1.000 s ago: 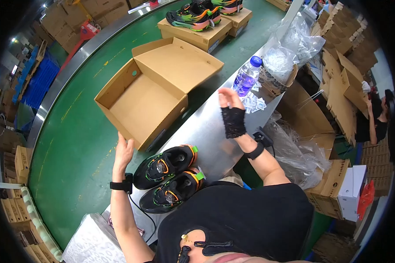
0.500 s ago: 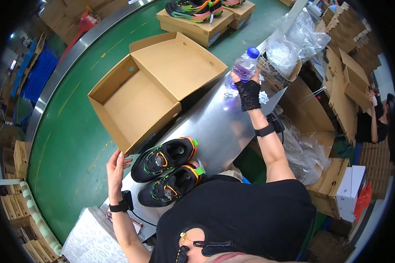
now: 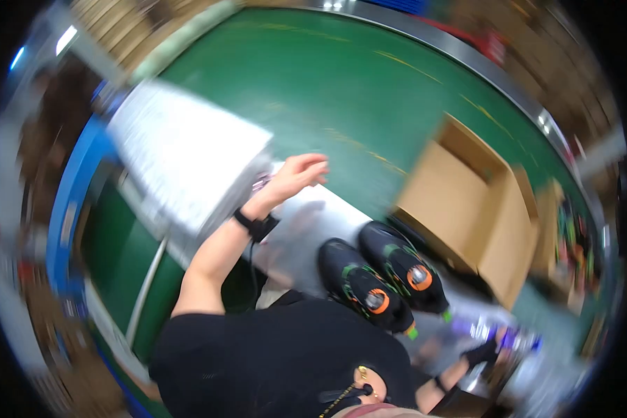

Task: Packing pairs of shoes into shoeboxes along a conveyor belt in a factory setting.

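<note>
My left hand (image 3: pixel 301 174) is off the box, held over the metal ledge by a stack of white patterned paper (image 3: pixel 188 153). It is empty, its fingers loosely extended. My right hand (image 3: pixel 493 346), in a black lace fingerless glove, grips a clear plastic bottle (image 3: pixel 519 339) with purple on it; blur hides the detail. Between my hands, a pair of black shoes with orange and green trim, the near shoe (image 3: pixel 359 282) and the far shoe (image 3: pixel 400 261), stands on the ledge (image 3: pixel 296 233). Beyond them an opened brown shoe box (image 3: pixel 460 198) shows a bare inside.
The green belt (image 3: pixel 306 76) curves past the ledge, bordered by a metal rail (image 3: pixel 460 49). Further right, another box (image 3: pixel 550 223) has bright shoes by it. A blue frame (image 3: pixel 76 209) stands at the left, with a pale pole (image 3: pixel 146 289) near it.
My view has swung to the left and is blurred. My left hand has left the box corner and moved toward the white paper. My right hand still has the bottle.
</note>
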